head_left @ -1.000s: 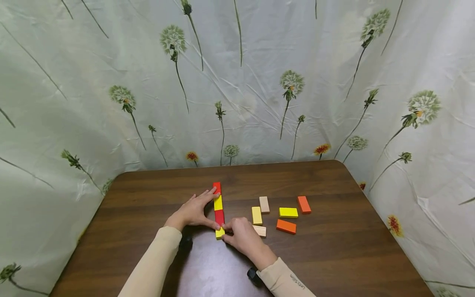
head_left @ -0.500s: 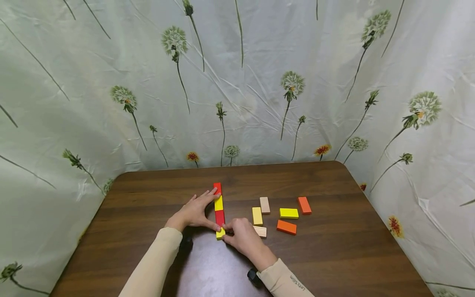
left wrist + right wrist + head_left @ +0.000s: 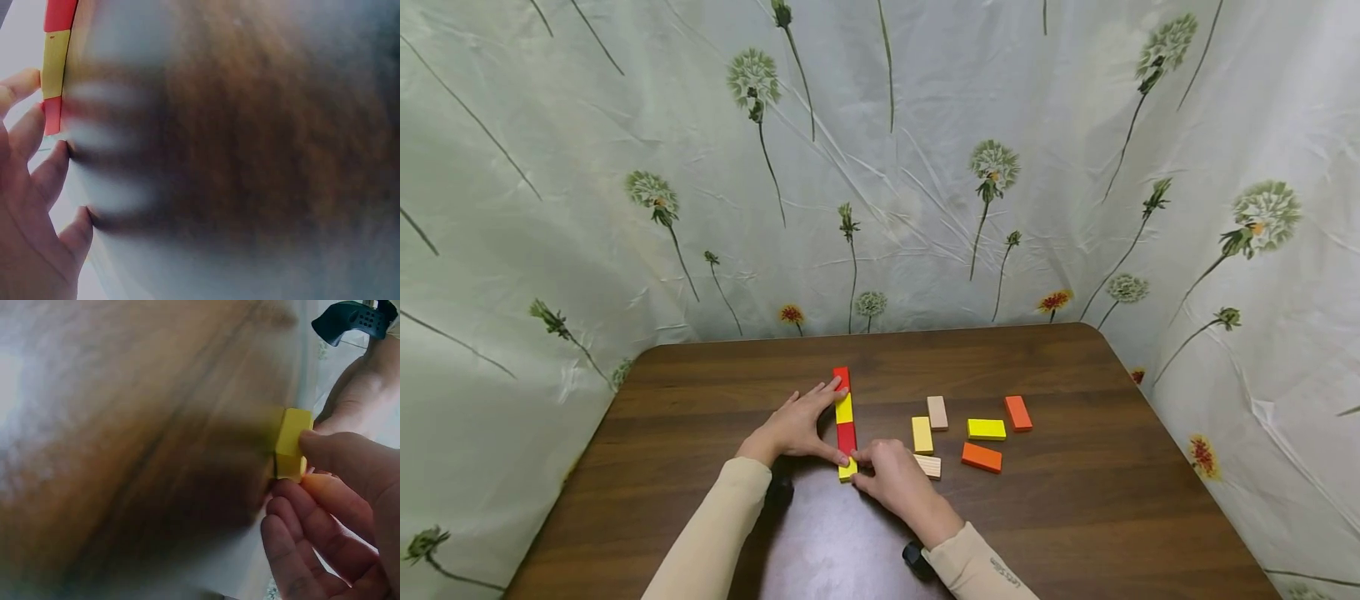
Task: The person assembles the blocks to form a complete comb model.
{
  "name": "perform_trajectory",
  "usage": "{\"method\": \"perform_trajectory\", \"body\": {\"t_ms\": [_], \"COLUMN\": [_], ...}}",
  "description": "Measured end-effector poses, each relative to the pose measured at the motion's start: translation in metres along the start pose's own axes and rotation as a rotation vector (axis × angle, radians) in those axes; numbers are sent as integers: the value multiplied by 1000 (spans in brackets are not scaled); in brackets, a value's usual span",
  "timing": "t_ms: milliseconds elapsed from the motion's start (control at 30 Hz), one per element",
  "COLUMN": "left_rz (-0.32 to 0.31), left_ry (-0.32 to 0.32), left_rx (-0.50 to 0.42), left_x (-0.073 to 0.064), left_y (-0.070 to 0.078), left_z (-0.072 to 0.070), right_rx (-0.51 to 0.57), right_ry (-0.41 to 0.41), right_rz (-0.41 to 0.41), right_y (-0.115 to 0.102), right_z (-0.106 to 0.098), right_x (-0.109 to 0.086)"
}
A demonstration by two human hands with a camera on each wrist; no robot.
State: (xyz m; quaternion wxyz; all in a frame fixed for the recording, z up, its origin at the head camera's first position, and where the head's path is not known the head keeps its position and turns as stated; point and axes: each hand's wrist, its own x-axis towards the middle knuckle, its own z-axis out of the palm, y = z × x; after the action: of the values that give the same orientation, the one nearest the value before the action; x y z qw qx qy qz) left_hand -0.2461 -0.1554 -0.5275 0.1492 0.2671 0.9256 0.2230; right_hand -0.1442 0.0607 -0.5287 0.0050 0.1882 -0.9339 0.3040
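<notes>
Red and yellow blocks lie end to end in one straight row running away from me: a far red block, a yellow block, a red block and the nearest yellow block. My left hand spreads along the row's left side, fingertips at the far blocks and thumb by the nearest one. From the right, my right hand pinches the nearest yellow block between thumb and index finger. The right wrist view shows that yellow block close up, with the thumb on its face.
Right of the row lie loose blocks: a pale wood block, a light yellow block, another wood block partly behind my right hand, a bright yellow block and two orange blocks, one beyond the other. A floral curtain hangs behind the table.
The whole view has shifted slightly with the head. Both hands and the row of blocks stay in place relative to the table.
</notes>
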Motion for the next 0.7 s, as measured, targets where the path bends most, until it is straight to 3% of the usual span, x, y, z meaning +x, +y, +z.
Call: {"method": "perform_trajectory", "body": {"t_ms": [267,567,700], "left_rz": [-15,-19,-25], "left_ry": [-2,-4,-8], "left_rx": [14,16,15], "left_x": [2,6,7], "left_y": [0,-1,-3], "left_z": [1,0,-1], "right_rx": [-49,-19,-27], "right_ry": [-26,-17,29], "right_rz": [-23,111,130], "right_y": [5,25,38], "right_z": [-16,-46,-56], "right_x": [-4,-9,-10]}}
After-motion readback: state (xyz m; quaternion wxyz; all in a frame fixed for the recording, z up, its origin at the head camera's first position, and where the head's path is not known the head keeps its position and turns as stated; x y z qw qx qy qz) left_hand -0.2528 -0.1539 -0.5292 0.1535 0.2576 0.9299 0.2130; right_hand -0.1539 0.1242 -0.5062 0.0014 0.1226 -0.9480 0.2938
